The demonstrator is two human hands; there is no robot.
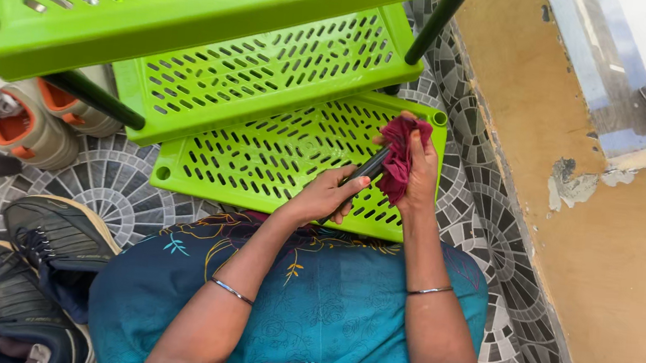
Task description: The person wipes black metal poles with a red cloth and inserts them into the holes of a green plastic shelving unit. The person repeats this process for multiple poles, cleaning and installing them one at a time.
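Note:
A green plastic rack stands in front of me, with slotted shelves stacked one above another; the lowest shelf (260, 168) lies just past my knees. My left hand (327, 195) grips a black leg pole (367, 168) of the rack near that shelf's front right corner. My right hand (420, 172) holds a crumpled maroon cloth (399, 153) pressed against the upper part of the same pole. Both arms reach out over my blue patterned garment (327, 294), each wrist wearing a thin bangle.
The top shelf (118, 0) and middle shelf (270, 72) overhang the view. Shoes lie at the left: a grey and orange pair (29, 123) and dark sneakers (41, 272). A peeling tan wall (611, 260) runs along the right. The floor (489, 199) is patterned mosaic tile.

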